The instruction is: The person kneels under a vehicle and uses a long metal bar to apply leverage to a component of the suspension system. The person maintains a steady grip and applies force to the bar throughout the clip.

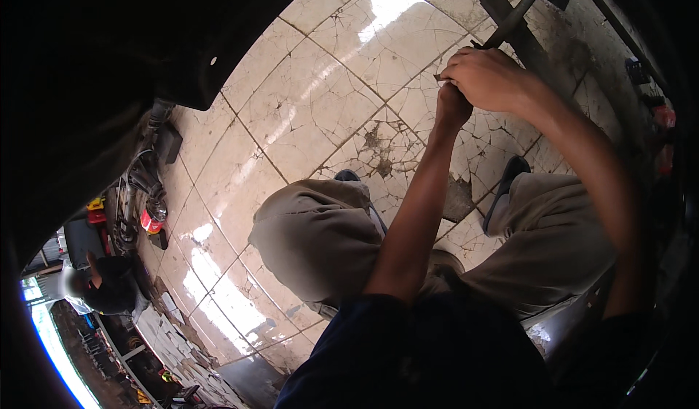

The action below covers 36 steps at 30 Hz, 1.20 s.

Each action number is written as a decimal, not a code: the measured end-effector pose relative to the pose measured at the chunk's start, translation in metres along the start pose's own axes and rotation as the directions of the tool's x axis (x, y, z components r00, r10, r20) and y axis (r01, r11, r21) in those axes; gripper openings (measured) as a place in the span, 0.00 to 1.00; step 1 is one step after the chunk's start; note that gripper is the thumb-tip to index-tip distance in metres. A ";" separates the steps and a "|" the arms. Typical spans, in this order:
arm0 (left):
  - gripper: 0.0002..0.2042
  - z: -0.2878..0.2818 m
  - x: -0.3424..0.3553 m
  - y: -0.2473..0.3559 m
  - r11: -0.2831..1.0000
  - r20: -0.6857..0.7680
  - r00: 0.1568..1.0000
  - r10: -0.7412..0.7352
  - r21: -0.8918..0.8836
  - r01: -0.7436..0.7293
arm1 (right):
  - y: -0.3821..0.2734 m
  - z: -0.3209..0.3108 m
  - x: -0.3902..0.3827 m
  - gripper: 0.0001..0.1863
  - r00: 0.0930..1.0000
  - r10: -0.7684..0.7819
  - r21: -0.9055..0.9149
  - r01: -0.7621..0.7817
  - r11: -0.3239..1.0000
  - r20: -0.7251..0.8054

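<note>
My left hand (455, 103) is closed at the upper right, partly hidden under my right hand. Bent over it from the right, my right hand (486, 76) has its fingers curled and touching the left. A small dark tip (440, 78) pokes out at the left side of the two hands; the rest of that piece is hidden in the grip. Just beyond my right hand runs a dark metal bar (514, 22), slanting up to the right. Whether either hand touches the bar cannot be made out.
Cracked beige floor tiles (328, 118) lie below, with a broken patch (382, 147) near my feet. A large dark panel (109, 67) overhangs the upper left. Greasy metal parts (145, 180) lie along the left, where another person (113, 282) sits. Red objects (664, 118) stand far right.
</note>
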<state>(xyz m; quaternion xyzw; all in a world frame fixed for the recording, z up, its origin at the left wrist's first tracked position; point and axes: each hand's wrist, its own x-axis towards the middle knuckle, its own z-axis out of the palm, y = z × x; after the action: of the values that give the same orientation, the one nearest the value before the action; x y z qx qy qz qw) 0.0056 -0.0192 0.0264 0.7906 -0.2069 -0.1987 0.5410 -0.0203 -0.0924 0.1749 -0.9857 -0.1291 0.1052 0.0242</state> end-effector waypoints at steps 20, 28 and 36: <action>0.07 0.002 -0.011 0.014 0.978 0.030 0.999 -0.038 -0.202 0.043 | -0.003 0.004 -0.004 0.13 0.997 0.072 -0.175 -0.076 0.982 -0.027; 0.16 -0.004 -0.007 0.007 0.999 0.069 0.997 0.041 0.026 -0.043 | -0.008 0.001 0.000 0.10 0.999 -0.040 -0.234 0.041 0.971 0.010; 0.11 0.005 -0.011 0.010 0.992 -0.064 0.990 0.127 -0.001 -0.128 | -0.013 0.000 -0.004 0.09 0.998 0.021 -0.269 -0.005 0.963 0.057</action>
<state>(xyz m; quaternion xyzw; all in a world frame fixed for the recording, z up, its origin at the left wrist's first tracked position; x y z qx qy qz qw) -0.0071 -0.0204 0.0348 0.7804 -0.2391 -0.1387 0.5609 -0.0270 -0.0809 0.1768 -0.9771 -0.1365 0.1162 -0.1142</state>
